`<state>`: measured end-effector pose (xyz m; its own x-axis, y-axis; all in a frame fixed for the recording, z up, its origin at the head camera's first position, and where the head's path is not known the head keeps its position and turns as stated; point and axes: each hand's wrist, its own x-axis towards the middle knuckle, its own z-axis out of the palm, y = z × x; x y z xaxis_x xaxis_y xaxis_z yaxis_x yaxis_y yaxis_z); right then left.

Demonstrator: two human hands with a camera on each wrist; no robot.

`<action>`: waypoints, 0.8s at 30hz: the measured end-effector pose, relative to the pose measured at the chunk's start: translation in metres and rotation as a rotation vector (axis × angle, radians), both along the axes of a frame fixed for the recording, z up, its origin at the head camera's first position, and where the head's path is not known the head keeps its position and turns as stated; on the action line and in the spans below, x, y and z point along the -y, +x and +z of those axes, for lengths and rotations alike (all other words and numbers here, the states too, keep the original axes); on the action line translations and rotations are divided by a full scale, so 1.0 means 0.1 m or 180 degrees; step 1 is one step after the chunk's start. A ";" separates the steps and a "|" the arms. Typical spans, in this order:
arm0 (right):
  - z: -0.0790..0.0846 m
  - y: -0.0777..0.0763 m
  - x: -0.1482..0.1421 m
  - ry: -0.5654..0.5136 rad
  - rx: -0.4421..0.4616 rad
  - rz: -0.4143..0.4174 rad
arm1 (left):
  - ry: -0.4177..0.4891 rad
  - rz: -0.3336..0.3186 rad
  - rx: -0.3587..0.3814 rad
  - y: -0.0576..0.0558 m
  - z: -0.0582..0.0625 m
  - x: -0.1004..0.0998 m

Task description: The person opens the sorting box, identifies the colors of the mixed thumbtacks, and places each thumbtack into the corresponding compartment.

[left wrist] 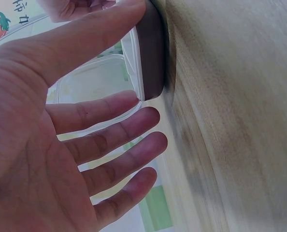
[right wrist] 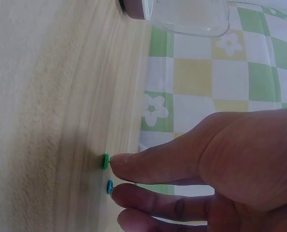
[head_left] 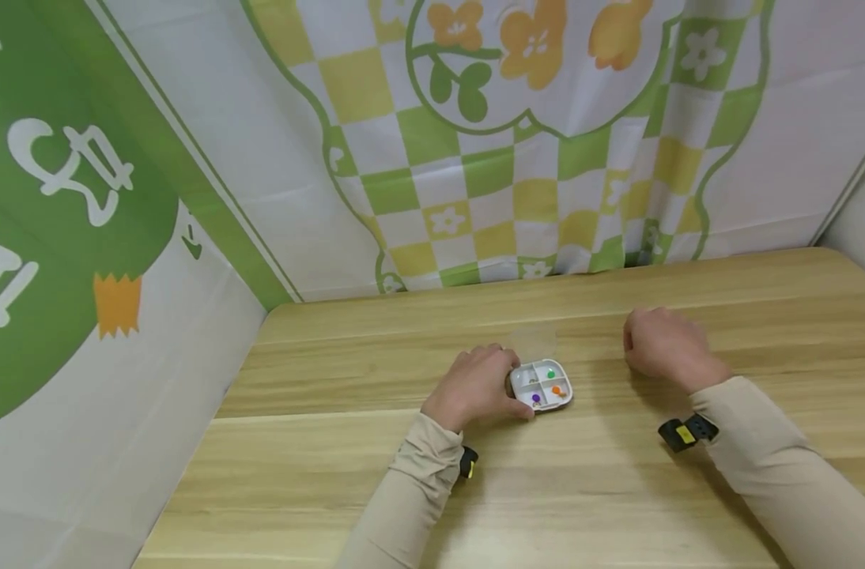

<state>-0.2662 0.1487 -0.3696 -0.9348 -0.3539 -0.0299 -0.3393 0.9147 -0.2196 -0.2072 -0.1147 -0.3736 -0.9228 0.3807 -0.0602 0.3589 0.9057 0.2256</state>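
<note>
A small white box (head_left: 541,384) with four compartments stands on the table, its clear lid (head_left: 534,340) flipped up at the back. My left hand (head_left: 478,386) holds the box's left end between thumb and index finger; in the left wrist view its other fingers spread loosely beside the brown base (left wrist: 151,53). Inside lie a green tack (head_left: 550,374), an orange tack (head_left: 557,390) and a purple tack (head_left: 535,397). To the right, my right hand (head_left: 666,344) is low over the table. In the right wrist view, its slightly parted thumb and index fingertips are by another green tack (right wrist: 106,161) and a blue tack (right wrist: 109,187).
The wooden table (head_left: 319,474) ends at a hanging cloth (head_left: 489,182) with green and yellow checks along the back. Another printed cloth (head_left: 62,197) hangs on the left. A black wrist strap (head_left: 678,435) sits around the right sleeve.
</note>
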 end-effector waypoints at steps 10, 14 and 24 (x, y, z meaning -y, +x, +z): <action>0.05 0.04 0.04 -0.0136 -0.0114 0.0011 | -0.0027 0.0007 -0.0008 0.00 0.00 -0.01; 0.07 0.06 0.07 -0.0182 -0.0157 0.0040 | -0.0054 -0.0017 -0.0024 0.00 -0.01 -0.01; 0.11 0.10 0.14 -0.0297 -0.0202 0.0145 | -0.0036 -0.0029 -0.0023 0.00 0.00 0.00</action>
<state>-0.2567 0.1351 -0.3589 -0.9167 -0.3945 0.0638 -0.3959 0.8746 -0.2797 -0.2072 -0.1143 -0.3739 -0.9197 0.3883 -0.0579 0.3686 0.9049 0.2129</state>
